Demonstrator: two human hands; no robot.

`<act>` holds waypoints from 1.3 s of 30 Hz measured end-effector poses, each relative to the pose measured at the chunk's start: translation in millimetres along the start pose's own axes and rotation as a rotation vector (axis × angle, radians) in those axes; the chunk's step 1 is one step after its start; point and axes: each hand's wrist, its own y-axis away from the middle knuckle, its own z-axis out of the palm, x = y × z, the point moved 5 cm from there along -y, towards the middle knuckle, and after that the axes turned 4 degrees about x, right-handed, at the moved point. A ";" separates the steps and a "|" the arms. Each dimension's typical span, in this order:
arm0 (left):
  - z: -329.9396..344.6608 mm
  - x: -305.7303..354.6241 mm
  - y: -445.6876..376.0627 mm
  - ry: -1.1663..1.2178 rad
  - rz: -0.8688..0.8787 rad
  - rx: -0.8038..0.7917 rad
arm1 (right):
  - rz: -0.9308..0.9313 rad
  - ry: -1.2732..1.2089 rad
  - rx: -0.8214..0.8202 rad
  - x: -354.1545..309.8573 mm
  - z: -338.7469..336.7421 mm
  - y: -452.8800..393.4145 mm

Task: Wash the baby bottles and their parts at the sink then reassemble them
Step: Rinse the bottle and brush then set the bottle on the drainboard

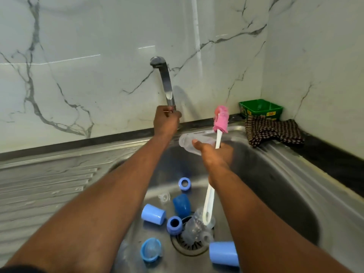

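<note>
A clear baby bottle [189, 143] lies sideways in the person's right hand [214, 154], held above the far part of the steel sink [275, 174]. The same hand's grip is clenched around both the bottle and the white handle of a bottle brush [211, 174], whose pink sponge head [221, 120] points up and away. The bottle looks light, thin-walled, stiff plastic, probably slippery when wet, so the body is the safest place to hold it.

Further off, the left hand [166, 121] grips the base of the tap [164, 81]. No water is visibly running.

Nearer, at the sink bottom, a second clear bottle [195, 227] lies over the drain among blue caps [153, 214], blue screw rings [184, 184] and a clear teat [164, 197].

To the far right, on the tabletop, a checked cloth [273, 132] lies beside a green tub [260, 108].
</note>
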 end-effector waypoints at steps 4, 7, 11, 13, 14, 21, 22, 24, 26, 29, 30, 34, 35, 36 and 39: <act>0.8 9.6 -8.3 -0.392 0.113 0.218 | -0.094 0.071 -0.041 -6.5 5.0 6.0; 3.1 14.7 -13.8 -0.456 0.084 0.228 | -0.128 0.111 -0.056 -8.2 6.0 9.3; 0.6 13.5 -20.7 -0.398 0.080 0.196 | -0.125 0.112 -0.064 -8.0 8.6 11.6; -1.7 9.6 -28.0 -0.349 0.054 0.184 | -0.118 0.114 -0.072 -8.5 8.5 11.5; -2.8 6.7 -31.4 -0.310 0.032 0.184 | -0.116 0.117 -0.077 -8.4 8.3 11.6; -7.2 -2.8 -39.4 -0.182 -0.046 0.194 | -0.101 0.112 -0.126 -8.3 10.5 15.9; -7.4 -3.1 -40.3 -0.169 -0.054 0.192 | -0.099 0.111 -0.134 -8.4 10.5 16.2; -7.9 -5.3 -42.6 -0.134 -0.078 0.182 | -0.099 0.105 -0.142 -8.3 10.6 16.5; -8.7 -7.2 -43.3 -0.095 -0.100 0.170 | -0.097 0.096 -0.147 -8.1 10.8 16.6; -10.0 -8.2 -43.6 -0.037 -0.126 0.137 | -0.100 0.102 -0.161 -7.5 12.4 16.5; -10.3 -7.7 -43.3 -0.025 -0.130 0.127 | -0.100 0.104 -0.167 -7.0 13.1 16.4; -9.9 -8.1 -43.4 0.014 -0.148 0.114 | -0.099 0.108 -0.182 -6.7 14.4 16.8; -10.0 -8.9 -43.5 0.017 -0.149 0.109 | -0.094 0.110 -0.186 -6.3 14.8 16.9; -10.0 -9.7 -43.6 0.022 -0.152 0.101 | -0.086 0.112 -0.192 -5.4 15.0 16.8; -16.0 -17.1 -40.9 0.048 -0.178 0.069 | -0.047 0.100 -0.213 -2.5 17.0 17.2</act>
